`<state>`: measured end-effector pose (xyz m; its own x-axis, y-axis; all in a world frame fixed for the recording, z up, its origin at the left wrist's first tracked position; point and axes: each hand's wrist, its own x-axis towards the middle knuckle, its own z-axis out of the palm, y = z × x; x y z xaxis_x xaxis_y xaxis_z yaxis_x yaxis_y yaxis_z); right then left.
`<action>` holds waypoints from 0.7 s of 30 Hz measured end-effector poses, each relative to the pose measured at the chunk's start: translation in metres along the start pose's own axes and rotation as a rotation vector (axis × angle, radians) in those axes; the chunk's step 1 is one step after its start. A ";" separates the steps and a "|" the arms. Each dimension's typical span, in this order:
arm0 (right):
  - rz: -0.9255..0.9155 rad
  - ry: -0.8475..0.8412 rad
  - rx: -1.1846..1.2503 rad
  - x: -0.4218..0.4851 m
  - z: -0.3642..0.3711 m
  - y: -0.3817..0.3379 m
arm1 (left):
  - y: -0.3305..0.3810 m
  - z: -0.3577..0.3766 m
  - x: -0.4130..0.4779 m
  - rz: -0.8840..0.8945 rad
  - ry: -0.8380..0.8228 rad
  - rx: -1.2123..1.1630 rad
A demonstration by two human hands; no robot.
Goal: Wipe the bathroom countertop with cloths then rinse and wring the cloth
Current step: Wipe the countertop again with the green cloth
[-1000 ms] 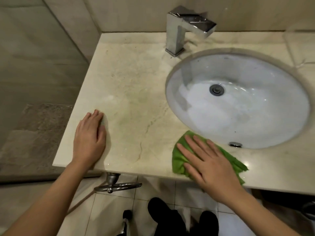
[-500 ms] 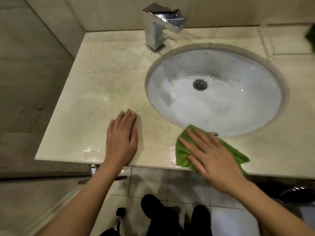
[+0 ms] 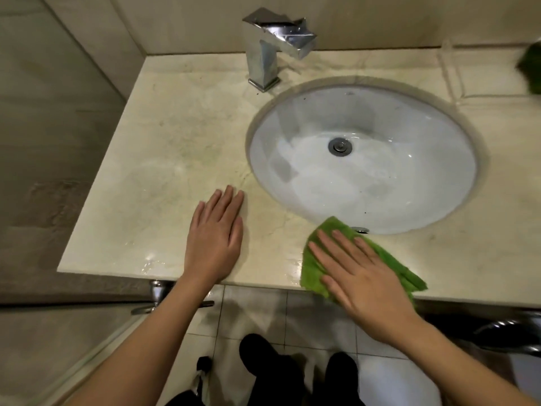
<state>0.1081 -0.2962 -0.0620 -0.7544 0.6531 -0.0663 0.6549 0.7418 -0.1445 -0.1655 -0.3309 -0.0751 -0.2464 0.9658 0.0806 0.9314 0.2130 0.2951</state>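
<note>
While pressed flat under the right hand (image 3: 363, 273), fingers spread wide and gripping nothing, lies green and crumpled at the near edge of the counter (image 3: 164, 159), just near of the basin (image 3: 363, 159): the cloth (image 3: 314, 271). Pokes out past the fingertips toward the basin rim and trails out to the right of the wrist. Overhangs the counter's near edge slightly at the left corner.

Rests palm down on bare stone to the left, open and empty, fingers together and pointing far: the left hand (image 3: 215, 235). Sits apart from the cloth, with wet, shiny stone between and to its left.

Stands at the far side, square and chrome, spout angled over the basin: the tap (image 3: 272, 51). Shows at the far right edge, blurred, another green thing (image 3: 531, 68); cannot tell what.
</note>
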 end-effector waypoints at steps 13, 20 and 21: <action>0.135 0.070 0.049 0.002 -0.003 0.035 | 0.072 0.014 0.006 0.125 0.052 -0.159; 0.193 0.101 0.049 -0.055 -0.004 0.089 | 0.164 0.045 0.007 0.299 -0.029 -0.175; 0.212 0.109 0.041 -0.063 -0.004 0.100 | 0.171 0.048 0.007 0.306 -0.034 -0.174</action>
<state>0.2213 -0.2626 -0.0683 -0.5894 0.8078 0.0071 0.7940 0.5810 -0.1790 0.0050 -0.2803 -0.0694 0.0484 0.9860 0.1596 0.9004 -0.1123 0.4203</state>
